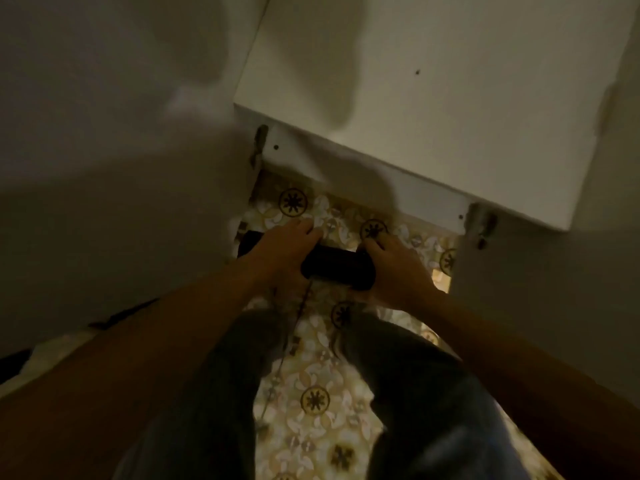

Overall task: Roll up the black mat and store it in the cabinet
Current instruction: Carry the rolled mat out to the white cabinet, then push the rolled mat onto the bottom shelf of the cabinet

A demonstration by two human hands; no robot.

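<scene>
The black mat (334,268) is rolled into a short thick tube and is held low over the patterned floor, lying across from left to right. My left hand (282,249) grips its left part from above. My right hand (398,268) is wrapped around its right end. A dark end of the roll (247,242) sticks out past my left hand. Just beyond the hands stands the white cabinet (433,109), seen from above, with its pale door panel tilted toward me and a white plinth below it.
White walls or panels close in on the left (121,150) and right (554,289). The floor (322,368) has beige floral tiles with dark round motifs. My two legs in dark jeans (415,393) stand below the hands. A thin cord (298,317) hangs down.
</scene>
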